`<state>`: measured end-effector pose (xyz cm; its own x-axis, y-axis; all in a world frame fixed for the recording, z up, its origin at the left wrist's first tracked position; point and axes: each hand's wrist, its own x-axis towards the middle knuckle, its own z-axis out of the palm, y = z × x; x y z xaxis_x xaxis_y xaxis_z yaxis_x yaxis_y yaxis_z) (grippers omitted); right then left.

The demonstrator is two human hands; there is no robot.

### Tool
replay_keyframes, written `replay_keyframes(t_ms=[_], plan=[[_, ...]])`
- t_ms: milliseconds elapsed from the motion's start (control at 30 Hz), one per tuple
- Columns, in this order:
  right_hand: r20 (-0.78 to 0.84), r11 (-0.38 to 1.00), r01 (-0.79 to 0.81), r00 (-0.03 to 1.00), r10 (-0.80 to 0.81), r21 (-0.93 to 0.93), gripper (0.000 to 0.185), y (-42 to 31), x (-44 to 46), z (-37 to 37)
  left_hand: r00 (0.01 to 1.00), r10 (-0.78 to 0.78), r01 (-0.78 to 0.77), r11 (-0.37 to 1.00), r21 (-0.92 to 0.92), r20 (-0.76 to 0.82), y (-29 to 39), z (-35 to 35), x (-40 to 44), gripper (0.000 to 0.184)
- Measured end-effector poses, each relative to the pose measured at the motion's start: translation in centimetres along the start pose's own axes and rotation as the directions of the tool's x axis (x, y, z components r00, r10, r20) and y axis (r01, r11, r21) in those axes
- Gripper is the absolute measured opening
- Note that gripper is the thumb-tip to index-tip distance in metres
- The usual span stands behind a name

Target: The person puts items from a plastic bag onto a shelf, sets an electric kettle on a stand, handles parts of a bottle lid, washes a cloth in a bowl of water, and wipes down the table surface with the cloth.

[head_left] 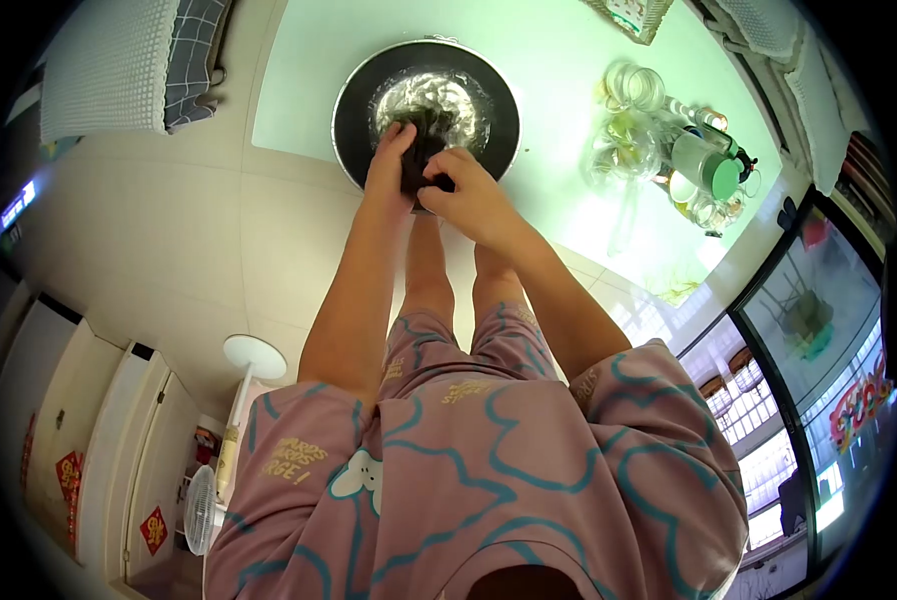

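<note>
A wide round dark basin (355,110) with a pale metal rim sits near the edge of a glossy pale-green table. Shiny, rippled water (439,92) lies in its bottom. Over the basin's near side, a dark, limp piece of cloth (424,140) is bunched between my two hands. My left hand (391,165) is closed around the left part of it, fingers pointing into the basin. My right hand (466,192) pinches the lower right part, thumb and fingers bent together. The cloth's far end hangs toward the water; its full shape is hidden.
Several glass jars and cups (637,90) stand at the table's right, with a green-lidded bottle (714,170) among them. A basket (634,15) sits at the far edge. A sofa or chair with a pale cover (109,75) is at upper left, a fan (201,510) at lower left.
</note>
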<state>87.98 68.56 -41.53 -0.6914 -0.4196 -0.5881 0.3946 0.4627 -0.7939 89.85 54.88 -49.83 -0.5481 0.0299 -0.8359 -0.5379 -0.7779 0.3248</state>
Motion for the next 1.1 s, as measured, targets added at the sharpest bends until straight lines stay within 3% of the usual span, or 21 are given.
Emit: replay_keyframes(t_ms=[33,67,133,200,267,333,400,433,467,533,600,633,667,700,733,800,833,933,1000,1067,1100], plan=[[0.01,0.993,-0.071,0.997,0.071,0.097,0.022,-0.2,0.0,-0.1,0.99,-0.015,0.027,0.996,0.08,-0.141,-0.2,0.1,-0.3,0.031],[0.009,0.993,-0.068,0.998,0.068,0.096,0.022,0.3,0.6,-0.2,0.99,-0.012,0.024,0.996,0.081,-0.139,-0.1,0.1,-0.5,0.031],[-0.128,0.924,-0.077,0.983,0.134,0.374,0.024,2.5,2.9,0.2,0.994,-0.019,0.036,0.985,0.167,-0.104,0.0,-0.4,-0.8,0.03],[-0.217,0.905,-0.073,0.96,0.178,0.419,0.034,4.9,4.6,0.9,0.997,0.032,-0.026,0.997,0.077,-0.074,-1.3,-1.5,0.0,0.031],[-0.547,1.0,-0.008,0.837,0.002,-0.01,0.047,6.9,6.9,1.8,0.98,0.016,-0.008,0.999,0.045,-0.199,-1.6,-1.2,0.6,0.03],[-0.361,0.911,-0.001,0.918,0.165,0.413,0.058,8.2,8.5,2.1,0.977,-0.055,0.073,0.994,0.082,-0.205,-0.9,0.4,0.6,0.028],[-0.116,0.61,-0.127,0.932,0.344,0.782,0.057,6.4,8.1,1.1,0.993,-0.065,0.076,0.991,0.108,-0.099,-0.3,0.6,0.7,0.028],[-0.051,0.585,-0.2,0.922,0.383,0.786,0.055,6.2,8.2,0.6,0.992,-0.101,0.108,0.989,0.099,-0.072,-0.1,0.0,1.4,0.028],[0.009,0.56,-0.27,0.906,0.423,0.784,0.052,6.3,8.5,0.4,0.994,-0.084,0.091,0.991,0.103,-0.071,0.3,-0.1,1.7,0.028],[-0.083,0.642,-0.219,0.91,0.406,0.735,0.049,6.1,9.1,0.9,0.989,-0.116,0.124,0.988,0.093,-0.088,0.6,-0.1,1.8,0.03],[-0.399,0.916,-0.099,0.878,0.264,0.389,0.049,5.9,9.6,1.3,0.991,-0.078,0.098,0.976,0.196,-0.104,1.5,1.9,0.1,0.039],[-0.54,0.974,-0.028,0.828,0.149,0.224,0.045,5.7,9.6,2.0,0.949,-0.085,0.166,0.953,0.252,-0.305,1.6,3.1,-0.6,0.045],[-0.546,0.975,-0.014,0.827,0.135,0.221,0.045,6.1,9.6,2.2,0.866,-0.071,0.241,0.926,0.289,-0.495,1.7,3.9,-1.2,0.052],[-0.595,0.998,0.059,0.803,-0.044,0.006,0.042,6.2,9.6,2.6,0.868,-0.35,0.366,0.93,-0.021,-0.352,2.1,3.7,-1.8,0.056],[-0.605,0.97,0.124,0.763,-0.227,-0.208,0.04,6.2,9.7,3.0,0.877,-0.332,0.35,0.937,-0.012,-0.348,1.6,3.5,-2.0,0.056],[-0.544,0.948,0.165,0.787,-0.292,-0.272,0.036,4.9,8.8,3.4,0.981,-0.158,0.193,0.865,-0.463,0.114,-0.2,1.8,-0.3,0.051],[-0.474,0.924,0.181,0.815,-0.332,-0.336,0.034,4.5,8.4,3.7,0.983,-0.141,0.178,0.874,-0.452,0.116,-0.4,1.1,0.7,0.051],[-0.425,0.913,0.209,0.833,-0.354,-0.351,0.031,4.5,7.9,4.0,0.99,-0.141,0.134,0.875,-0.466,0.02,-1.0,0.0,2.6,0.035],[-0.424,0.945,0.127,0.87,-0.252,-0.301,0.034,4.7,8.1,3.6,0.99,-0.131,0.097,0.89,-0.446,-0.045,-1.4,0.2,3.0,0.026],[-0.477,0.998,-0.019,0.879,-0.012,-0.06,0.038,4.9,8.6,3.5,0.994,-0.091,0.059,0.904,-0.423,-0.056,-1.9,0.6,3.6,0.02],[-0.482,0.998,-0.024,0.876,-0.007,-0.057,0.038,5.1,8.9,3.4,0.996,-0.05,0.016,0.914,-0.404,-0.073,-2.2,0.8,3.8,0.014]])
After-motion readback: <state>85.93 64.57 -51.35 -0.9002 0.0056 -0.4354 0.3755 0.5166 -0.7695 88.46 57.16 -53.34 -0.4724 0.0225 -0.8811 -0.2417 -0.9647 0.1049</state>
